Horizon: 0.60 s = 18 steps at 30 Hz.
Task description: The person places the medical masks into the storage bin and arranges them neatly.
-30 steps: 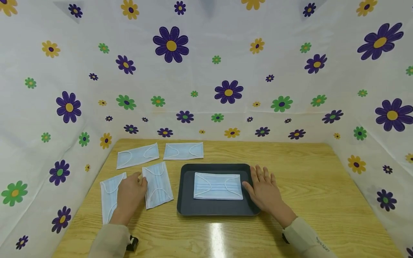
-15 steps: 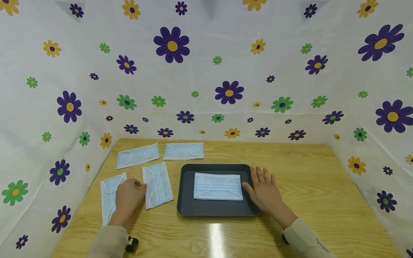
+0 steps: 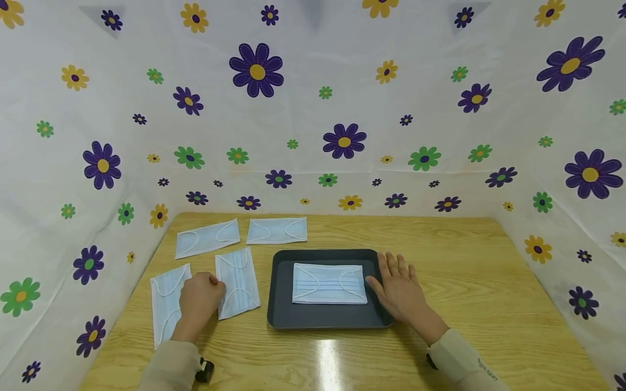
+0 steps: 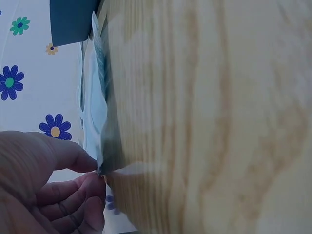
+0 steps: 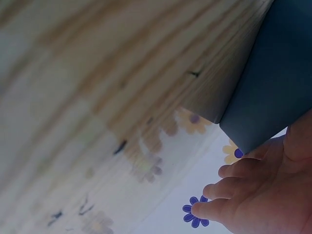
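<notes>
My left hand (image 3: 200, 298) pinches the left edge of a pale blue face mask (image 3: 240, 288) between thumb and forefinger. In the left wrist view, this mask (image 4: 95, 117) stands slightly off the wood at the pinched edge. Another face mask (image 3: 163, 296) lies to the left, partly hidden behind the left hand. A dark grey tray (image 3: 332, 317) sits in the middle, with one or more face masks (image 3: 330, 296) lying flat in it. My right hand (image 3: 401, 288) rests against the tray's right rim, fingers straight. The right wrist view shows those fingers beside the tray's wall (image 5: 273, 73).
Two more face masks, one at the back left (image 3: 207, 239) and one (image 3: 276, 231) behind the tray, lie on the wooden table (image 3: 464, 260). A white flowered cloth (image 3: 303, 119) encloses the table at the back and both sides.
The left hand's fingers have closed on the mask's left edge, and the mask has shifted slightly. The right hand and the tray stay in place.
</notes>
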### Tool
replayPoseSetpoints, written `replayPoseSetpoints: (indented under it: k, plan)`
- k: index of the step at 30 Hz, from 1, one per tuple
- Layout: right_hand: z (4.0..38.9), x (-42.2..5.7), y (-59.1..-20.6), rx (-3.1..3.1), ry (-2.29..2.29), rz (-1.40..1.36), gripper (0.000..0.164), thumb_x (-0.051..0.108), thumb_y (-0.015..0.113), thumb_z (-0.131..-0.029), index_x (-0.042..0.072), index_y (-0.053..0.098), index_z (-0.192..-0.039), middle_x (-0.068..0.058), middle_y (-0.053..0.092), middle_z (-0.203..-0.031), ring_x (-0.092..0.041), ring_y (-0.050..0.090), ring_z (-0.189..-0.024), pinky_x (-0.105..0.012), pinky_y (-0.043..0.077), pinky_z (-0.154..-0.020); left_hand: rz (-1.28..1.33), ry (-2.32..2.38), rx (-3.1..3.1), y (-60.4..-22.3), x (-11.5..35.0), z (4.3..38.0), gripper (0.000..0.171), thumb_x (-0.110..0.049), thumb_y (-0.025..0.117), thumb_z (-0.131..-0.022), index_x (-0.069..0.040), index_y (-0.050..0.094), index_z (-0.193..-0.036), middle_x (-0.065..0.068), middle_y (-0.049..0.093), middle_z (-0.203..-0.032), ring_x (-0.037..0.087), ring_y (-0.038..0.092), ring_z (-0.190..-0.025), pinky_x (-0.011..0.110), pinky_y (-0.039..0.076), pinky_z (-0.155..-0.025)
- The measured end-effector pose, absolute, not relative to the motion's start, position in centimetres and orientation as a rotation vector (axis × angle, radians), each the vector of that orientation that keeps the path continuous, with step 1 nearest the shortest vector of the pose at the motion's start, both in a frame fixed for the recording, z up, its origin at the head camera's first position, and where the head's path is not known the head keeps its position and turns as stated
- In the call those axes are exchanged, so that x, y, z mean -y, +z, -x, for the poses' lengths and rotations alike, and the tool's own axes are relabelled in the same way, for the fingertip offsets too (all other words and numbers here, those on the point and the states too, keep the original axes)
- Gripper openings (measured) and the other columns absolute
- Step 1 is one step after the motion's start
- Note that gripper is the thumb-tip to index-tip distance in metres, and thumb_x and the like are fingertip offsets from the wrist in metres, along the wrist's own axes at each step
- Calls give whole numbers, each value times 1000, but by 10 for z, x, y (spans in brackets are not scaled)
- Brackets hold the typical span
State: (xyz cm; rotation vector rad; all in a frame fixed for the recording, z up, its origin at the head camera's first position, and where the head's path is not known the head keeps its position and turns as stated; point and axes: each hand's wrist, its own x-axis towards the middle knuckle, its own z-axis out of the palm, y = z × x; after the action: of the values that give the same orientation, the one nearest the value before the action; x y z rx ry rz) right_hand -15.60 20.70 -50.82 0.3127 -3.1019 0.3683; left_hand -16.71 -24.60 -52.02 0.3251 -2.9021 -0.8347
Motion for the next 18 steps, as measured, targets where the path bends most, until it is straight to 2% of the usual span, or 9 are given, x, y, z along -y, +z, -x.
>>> replayPoseSetpoints:
  k: [6, 12, 18]
  plan:
    - [156, -206, -506, 3123, 386, -314, 75, 47, 44, -112, -5, 26, -164, -32, 30, -167, -56, 23, -156, -75, 21, -122, -350, -832, 2924, -517, 244, 170, 18, -10, 63, -86, -4, 66, -69, 10, 65, -67, 23, 56, -58, 34, 42, -47]
    - [157, -206, -505, 3126, 385, -311, 75, 47, 44, -112, -5, 27, -164, -32, 31, -167, -56, 24, -156, -75, 21, -122, -318, -834, 2960, -515, 247, 174, 19, -15, 68, -88, -5, 71, -72, 10, 69, -70, 22, 58, -59, 35, 44, -48]
    - [156, -206, -504, 3128, 378, -312, 75, 47, 44, -112, -6, 27, -164, -33, 31, -166, -56, 24, -156, -75, 22, -122, -172, -812, 2950, -518, 253, 175, 15, -14, 66, -87, -9, 68, -73, 7, 65, -70, 20, 55, -59, 32, 40, -51]
